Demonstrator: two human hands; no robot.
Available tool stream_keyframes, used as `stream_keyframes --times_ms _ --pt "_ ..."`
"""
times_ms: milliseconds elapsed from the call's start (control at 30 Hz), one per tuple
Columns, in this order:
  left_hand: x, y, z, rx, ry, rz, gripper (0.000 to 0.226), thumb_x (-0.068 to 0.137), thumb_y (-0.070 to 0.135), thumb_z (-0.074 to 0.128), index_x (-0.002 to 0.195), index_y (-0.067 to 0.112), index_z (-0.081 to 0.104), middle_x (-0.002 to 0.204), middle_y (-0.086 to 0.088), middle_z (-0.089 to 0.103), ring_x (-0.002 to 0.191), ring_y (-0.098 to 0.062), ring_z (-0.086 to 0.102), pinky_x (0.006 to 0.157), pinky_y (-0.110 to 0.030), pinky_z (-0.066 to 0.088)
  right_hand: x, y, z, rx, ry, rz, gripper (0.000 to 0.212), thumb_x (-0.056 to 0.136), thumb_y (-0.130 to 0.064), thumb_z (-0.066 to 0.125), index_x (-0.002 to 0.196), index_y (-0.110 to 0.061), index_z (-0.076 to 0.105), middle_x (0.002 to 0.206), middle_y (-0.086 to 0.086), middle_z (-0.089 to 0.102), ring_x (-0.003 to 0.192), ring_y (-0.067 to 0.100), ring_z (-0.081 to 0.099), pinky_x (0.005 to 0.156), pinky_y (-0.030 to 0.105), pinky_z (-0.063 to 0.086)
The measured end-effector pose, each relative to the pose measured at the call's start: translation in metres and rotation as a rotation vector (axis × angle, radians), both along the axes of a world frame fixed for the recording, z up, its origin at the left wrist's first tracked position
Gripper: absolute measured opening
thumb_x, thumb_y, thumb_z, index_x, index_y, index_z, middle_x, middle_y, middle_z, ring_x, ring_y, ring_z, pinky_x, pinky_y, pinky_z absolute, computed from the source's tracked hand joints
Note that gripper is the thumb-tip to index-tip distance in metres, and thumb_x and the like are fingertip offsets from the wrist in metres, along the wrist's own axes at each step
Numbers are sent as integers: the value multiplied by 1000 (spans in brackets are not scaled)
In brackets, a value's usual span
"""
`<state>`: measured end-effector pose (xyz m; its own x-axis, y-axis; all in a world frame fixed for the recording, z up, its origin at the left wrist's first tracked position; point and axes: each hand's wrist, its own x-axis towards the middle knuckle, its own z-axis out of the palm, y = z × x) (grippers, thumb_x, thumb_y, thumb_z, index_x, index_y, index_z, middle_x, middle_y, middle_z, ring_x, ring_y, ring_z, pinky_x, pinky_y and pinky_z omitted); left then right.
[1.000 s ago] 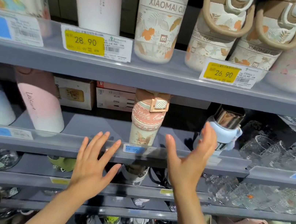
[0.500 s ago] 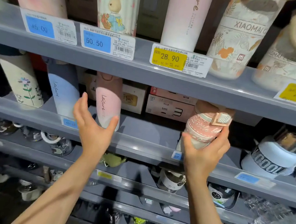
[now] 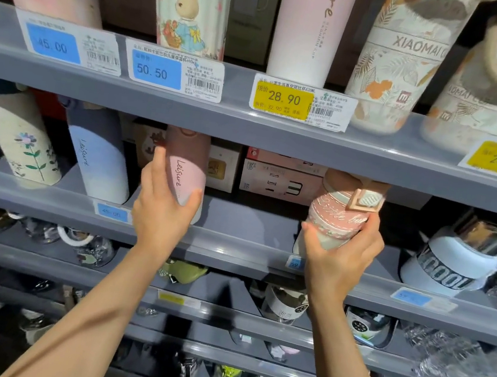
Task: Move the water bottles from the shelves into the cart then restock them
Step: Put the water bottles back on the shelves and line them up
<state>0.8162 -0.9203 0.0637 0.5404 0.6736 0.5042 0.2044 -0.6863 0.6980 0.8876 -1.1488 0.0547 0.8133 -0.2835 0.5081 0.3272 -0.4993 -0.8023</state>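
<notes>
On the second grey shelf stands a tall pink bottle marked "Leisure". My left hand grips its lower part, fingers on the left side and thumb on the right. To the right, my right hand grips a short pink and cream bottle with a buckle lid, tilted a little to the right at the shelf's front. A blue "Leisure" bottle and a cream flower bottle stand left of my left hand.
The top shelf carries a rabbit bottle, a pink bottle and "Xiaomai" leaf-print cups. Boxes sit behind the second shelf's bottles. A white-blue cup with a chrome lid stands at the right. Lower shelves hold glassware.
Both hands reached from the shelf's front lip up to the bottles. My right hand took hold of the short pink bottle, then my left hand closed round the tall pink one.
</notes>
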Motion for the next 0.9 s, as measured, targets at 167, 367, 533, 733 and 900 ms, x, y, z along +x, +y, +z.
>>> stream_keyframes --times_ms 167,367,533,733,900 --pt "2 -2 5 -83 18 30 96 79 35 73 151 18 13 144 -13 37 123 -38 46 92 -52 41 -1 -2 -1 -4 -11 5 98 68 -30 84 147 -16 27 137 12 36 123 28 41 88 37 40" --pt "2 -3 5 -104 42 18 102 76 35 76 152 20 10 146 -14 38 124 -39 45 94 -51 39 -1 -2 -1 -5 -23 7 98 68 -28 84 146 -13 28 136 14 37 124 28 40 87 33 38" --pt "-1 14 -1 -88 72 -96 106 74 35 78 151 26 6 147 -10 41 126 -37 44 98 -51 41 1 -3 -3 3 -41 15 98 66 -27 86 146 -14 29 135 12 38 123 23 39 86 28 35" --pt "-2 15 -5 -80 78 -109 106 75 39 78 150 30 4 147 -10 40 126 -36 46 96 -54 43 0 -4 -2 14 -48 42 100 65 -29 87 145 -14 29 136 12 37 124 23 39 88 31 38" --pt "-6 10 -8 -62 50 -129 102 80 39 74 152 30 2 150 -9 35 127 -35 46 95 -51 43 -3 -8 -3 21 -37 67 103 63 -33 88 146 -13 29 137 11 36 125 21 39 95 38 44"
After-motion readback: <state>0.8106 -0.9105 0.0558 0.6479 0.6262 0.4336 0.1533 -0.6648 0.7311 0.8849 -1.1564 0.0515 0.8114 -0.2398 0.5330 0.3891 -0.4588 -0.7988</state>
